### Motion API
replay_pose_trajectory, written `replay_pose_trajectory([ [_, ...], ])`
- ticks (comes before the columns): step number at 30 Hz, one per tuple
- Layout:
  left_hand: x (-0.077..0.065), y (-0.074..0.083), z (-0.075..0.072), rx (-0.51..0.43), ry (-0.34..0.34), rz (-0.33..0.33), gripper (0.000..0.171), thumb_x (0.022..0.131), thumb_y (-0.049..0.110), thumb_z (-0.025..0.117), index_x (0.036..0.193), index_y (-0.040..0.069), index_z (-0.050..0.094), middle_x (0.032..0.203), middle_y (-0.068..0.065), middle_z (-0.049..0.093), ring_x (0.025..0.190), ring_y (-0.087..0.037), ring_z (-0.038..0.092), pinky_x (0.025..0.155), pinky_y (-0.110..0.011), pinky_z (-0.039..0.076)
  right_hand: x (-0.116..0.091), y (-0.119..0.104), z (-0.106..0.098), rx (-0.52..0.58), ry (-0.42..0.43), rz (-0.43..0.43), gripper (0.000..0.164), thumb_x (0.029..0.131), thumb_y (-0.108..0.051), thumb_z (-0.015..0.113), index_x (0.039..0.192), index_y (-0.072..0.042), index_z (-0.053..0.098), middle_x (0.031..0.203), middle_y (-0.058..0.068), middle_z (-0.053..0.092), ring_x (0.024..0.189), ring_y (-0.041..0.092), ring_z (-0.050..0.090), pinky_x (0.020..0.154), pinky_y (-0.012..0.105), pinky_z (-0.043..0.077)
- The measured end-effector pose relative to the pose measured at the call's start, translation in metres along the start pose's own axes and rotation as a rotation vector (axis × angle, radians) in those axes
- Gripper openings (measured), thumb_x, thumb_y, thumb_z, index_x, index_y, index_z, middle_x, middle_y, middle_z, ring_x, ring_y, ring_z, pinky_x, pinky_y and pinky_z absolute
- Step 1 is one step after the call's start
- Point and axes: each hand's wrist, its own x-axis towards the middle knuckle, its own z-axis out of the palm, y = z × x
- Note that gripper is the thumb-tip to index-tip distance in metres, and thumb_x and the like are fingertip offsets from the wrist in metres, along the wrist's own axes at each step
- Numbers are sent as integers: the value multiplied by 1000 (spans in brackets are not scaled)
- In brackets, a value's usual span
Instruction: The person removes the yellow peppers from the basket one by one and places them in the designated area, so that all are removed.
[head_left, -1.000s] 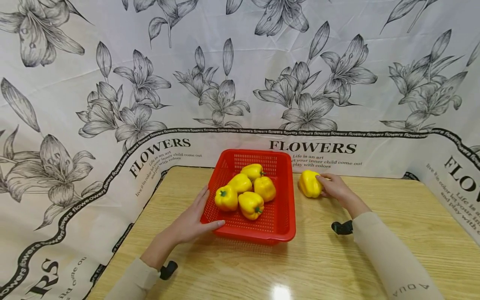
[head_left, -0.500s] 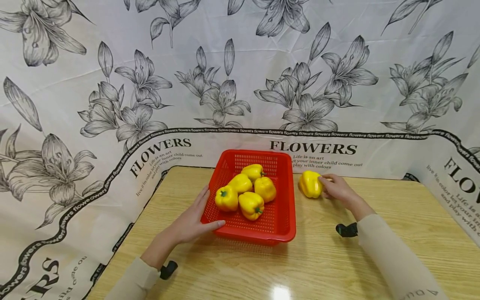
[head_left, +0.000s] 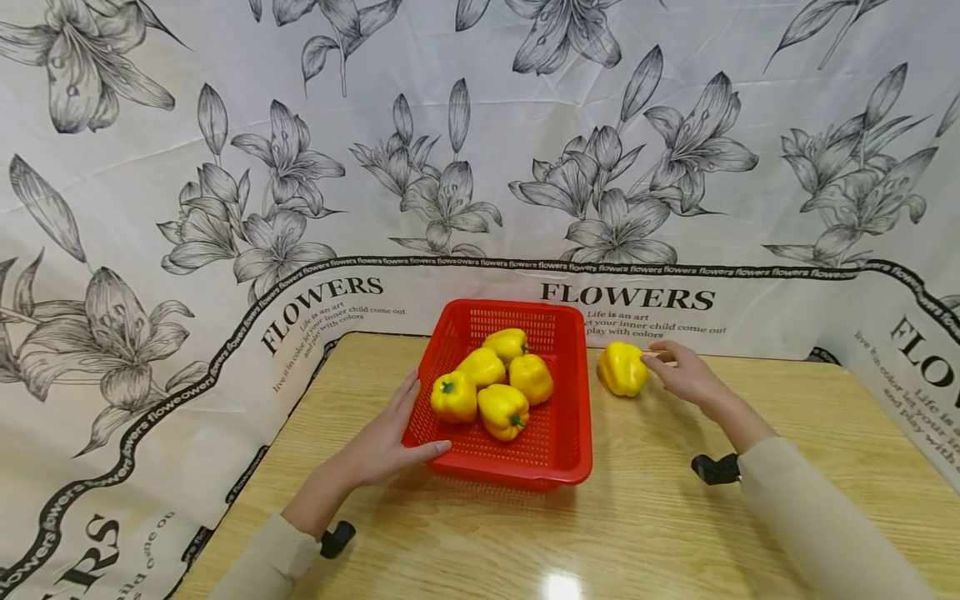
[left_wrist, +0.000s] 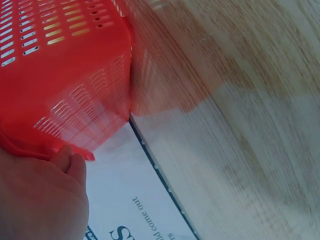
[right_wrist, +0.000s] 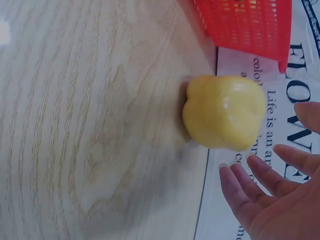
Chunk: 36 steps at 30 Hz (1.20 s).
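A red plastic basket with perforated walls stands on the table and holds several yellow bell peppers with green stems. My left hand grips its near left rim, thumb over the front edge and fingers along the left side. The left wrist view shows fingertips curled at the basket's lip. Right of the basket, a single yellow bell pepper rests on the table. My right hand is just to its right, fingers spread and holding nothing. In the right wrist view a gap separates the fingertips from this pepper.
The wood-grain table ends at a white flower-printed cloth hanging behind it and at the left and right. Black wrist mounts stick out from both sleeves.
My right hand has drawn away from the single pepper, moving slightly right, and its fingers no longer hold it. The left hand and basket have stayed put.
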Motion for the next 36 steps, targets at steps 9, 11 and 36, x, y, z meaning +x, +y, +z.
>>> replay_pose_trajectory([
  [9,1,0,0,5,0,-8,118,83,79,62,167,19,6,173,2,1,156,-29,18,118,-58,31,-12,-22,1,-61,24,-108,64,108,-36,51,151,8,36,144,39,44,125,56,51,95,60,52],
  [11,1,0,0,7,0,-7,118,83,79,62,167,18,6,173,2,1,156,-29,19,118,-58,31,-14,-27,2,-64,25,-121,62,108,-33,52,151,8,37,144,39,44,125,56,51,94,59,53],
  [36,1,-1,1,7,-4,-9,117,83,78,62,167,19,7,173,2,0,155,-30,19,117,-59,32,-32,-82,32,52,-60,-392,49,102,-15,64,145,3,49,142,28,54,124,48,56,96,56,54],
])
